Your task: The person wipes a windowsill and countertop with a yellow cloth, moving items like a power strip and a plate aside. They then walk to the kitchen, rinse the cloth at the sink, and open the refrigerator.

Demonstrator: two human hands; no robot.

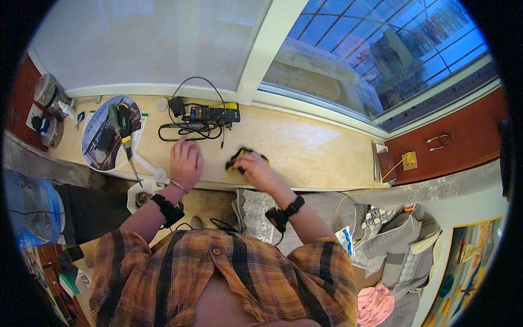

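Note:
My right hand [254, 168] presses down on a crumpled black and yellow cloth [235, 157] lying on the pale windowsill counter [302, 143]. Motion blurs this hand, and its fingers hide much of the cloth. To the left, my left hand [186, 163] hovers palm down over the counter's front part, its fingers loosely bent with nothing visible in them. Just beyond its fingertips is a coiled black cable [196, 131] with a power adapter [177, 107]. A black remote control [214, 114] lies among the cable loops.
An oval hand fan [92, 143] at the left bears screwdrivers and a yellow-black utility knife [126, 139]. Jars [47, 92] stand by the left wall. Papers [382, 163] lean at the right end. A yellow cord [394, 166] runs from a wall socket. Below is a grey sofa [318, 208].

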